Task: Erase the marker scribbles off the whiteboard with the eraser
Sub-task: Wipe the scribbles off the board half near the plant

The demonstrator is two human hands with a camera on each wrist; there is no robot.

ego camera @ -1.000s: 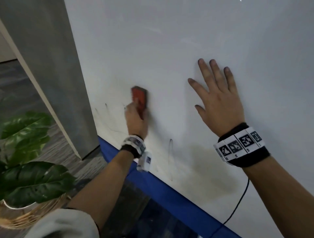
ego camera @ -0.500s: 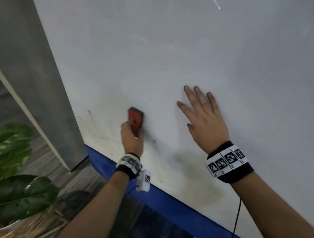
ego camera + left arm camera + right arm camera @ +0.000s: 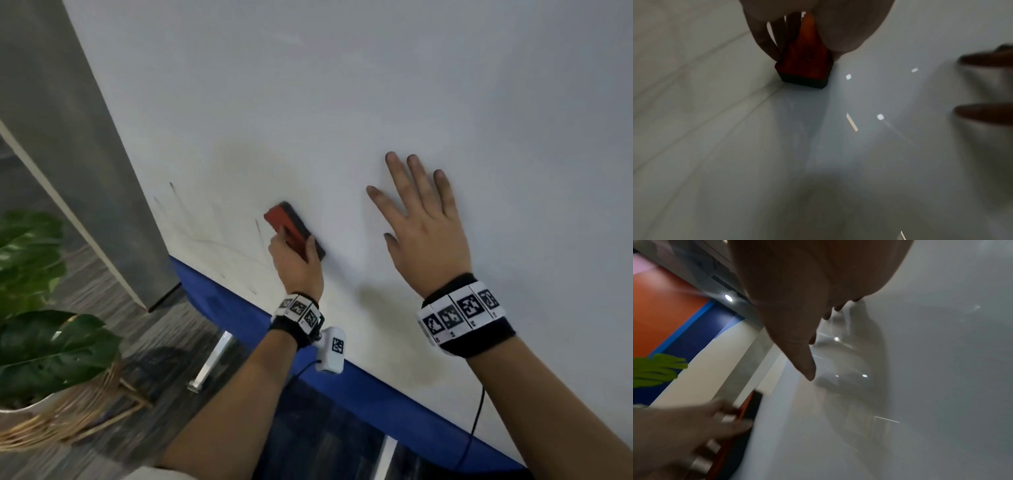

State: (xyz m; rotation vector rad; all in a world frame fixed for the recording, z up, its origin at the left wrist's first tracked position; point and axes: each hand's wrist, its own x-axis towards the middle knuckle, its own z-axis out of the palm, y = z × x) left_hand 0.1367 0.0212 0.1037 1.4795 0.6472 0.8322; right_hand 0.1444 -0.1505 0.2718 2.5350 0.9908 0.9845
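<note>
My left hand (image 3: 296, 263) grips a red eraser (image 3: 286, 224) with a dark felt pad and presses it against the whiteboard (image 3: 342, 102), low on its left part. Faint black marker scribbles (image 3: 212, 243) lie left of the eraser, near the board's lower left corner. In the left wrist view the eraser (image 3: 805, 65) sits pad-down on the board with fingers on both its sides. My right hand (image 3: 424, 222) lies flat on the board to the right of the eraser, fingers spread and straight. In the right wrist view the right hand (image 3: 807, 305) rests its fingertips on the glossy surface.
A blue band (image 3: 359, 387) runs along the board's bottom edge. A grey pillar (image 3: 68, 137) stands left of the board. A leafy plant (image 3: 34, 308) in a woven basket (image 3: 68, 421) sits at lower left on the dark floor. A black cable (image 3: 474, 428) hangs from my right wrist.
The left hand has tilted the eraser and swept it down and to the right over the stroke that stood right of it, which is gone. The right hand stays flat on the board.
</note>
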